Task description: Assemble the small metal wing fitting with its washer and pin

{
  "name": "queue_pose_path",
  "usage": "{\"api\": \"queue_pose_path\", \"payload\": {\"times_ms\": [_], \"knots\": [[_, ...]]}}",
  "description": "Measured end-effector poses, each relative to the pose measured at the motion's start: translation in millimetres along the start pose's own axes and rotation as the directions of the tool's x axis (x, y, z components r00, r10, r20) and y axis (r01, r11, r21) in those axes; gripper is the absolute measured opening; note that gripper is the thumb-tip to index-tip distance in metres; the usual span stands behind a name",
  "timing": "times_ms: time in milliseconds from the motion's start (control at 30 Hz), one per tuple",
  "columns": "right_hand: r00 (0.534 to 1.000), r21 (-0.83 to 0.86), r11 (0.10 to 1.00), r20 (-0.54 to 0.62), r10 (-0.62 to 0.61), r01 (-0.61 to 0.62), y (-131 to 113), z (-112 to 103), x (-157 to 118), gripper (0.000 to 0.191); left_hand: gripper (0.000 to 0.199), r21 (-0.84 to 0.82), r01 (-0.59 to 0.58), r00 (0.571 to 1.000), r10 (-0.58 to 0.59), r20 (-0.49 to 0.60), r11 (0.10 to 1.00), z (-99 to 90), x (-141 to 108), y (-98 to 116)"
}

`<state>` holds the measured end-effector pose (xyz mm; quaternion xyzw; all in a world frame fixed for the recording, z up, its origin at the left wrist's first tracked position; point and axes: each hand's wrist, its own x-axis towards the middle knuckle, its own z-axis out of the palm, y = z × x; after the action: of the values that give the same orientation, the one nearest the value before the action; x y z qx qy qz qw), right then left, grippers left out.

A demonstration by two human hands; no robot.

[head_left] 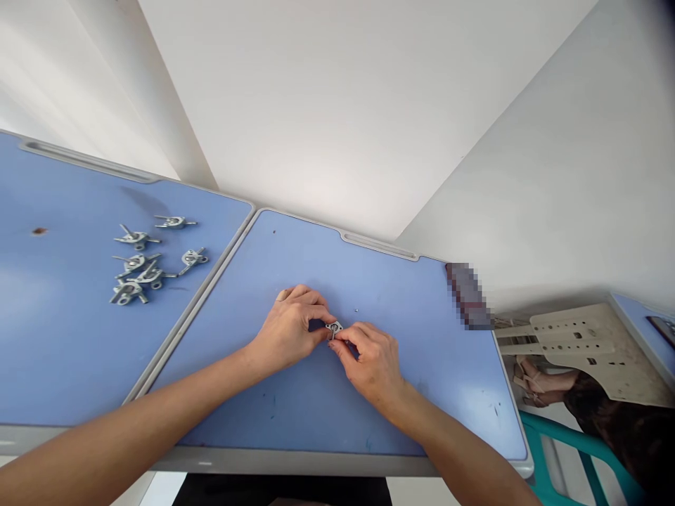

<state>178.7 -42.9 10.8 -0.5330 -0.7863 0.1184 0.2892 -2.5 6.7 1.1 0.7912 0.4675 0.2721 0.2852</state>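
Between my two hands, above the middle of the right-hand blue desk, is a small silver metal valve with a diamond-shaped flange. My left hand pinches its left side between thumb and fingers. From the right, my right hand closes thumb and fingertips on its other side. Fingers cover much of the valve. A tiny shiny piece lies on the desk just beyond my right hand. On the left-hand desk, several similar metal valves with thin stems lie in a loose group, some touching.
Two blue desktops meet at a raised grey seam. A blurred-out dark flat object lies at the right edge. Beyond that edge are a teal chair, a beige desk frame and another person's feet. White walls stand behind.
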Motion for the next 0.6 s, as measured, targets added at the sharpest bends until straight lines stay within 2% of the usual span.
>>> {"api": "queue_pose_path", "payload": {"times_ms": [100,267,400,500,600], "knots": [[0.998,-0.025,0.999,0.058,0.022,-0.020,2.4,-7.8,3.7,0.003,0.013,0.010,-0.010,1.000,0.009,0.002,1.000,-1.2,1.2,-0.4],[0.989,-0.135,0.990,0.135,0.055,-0.037,4.8,-18.3,11.3,0.022,0.010,0.013,-0.038,0.999,0.038,0.014,0.999,-1.1,2.7,-3.9],[0.979,-0.177,0.984,0.193,0.059,-0.024,2.9,-14.5,14.6,0.020,0.009,0.031,-0.072,0.997,0.072,0.011,0.997,-1.4,1.7,-4.5],[0.979,-0.177,0.983,0.190,0.074,-0.040,2.4,-10.1,17.2,0.013,0.009,0.052,-0.062,0.997,0.060,0.047,0.997,-4.0,0.8,-3.8],[0.978,-0.161,0.986,0.191,0.078,-0.047,3.1,-7.4,19.5,0.008,0.018,0.053,-0.059,0.996,0.056,0.069,0.997,-7.5,-0.3,-4.4]]}}
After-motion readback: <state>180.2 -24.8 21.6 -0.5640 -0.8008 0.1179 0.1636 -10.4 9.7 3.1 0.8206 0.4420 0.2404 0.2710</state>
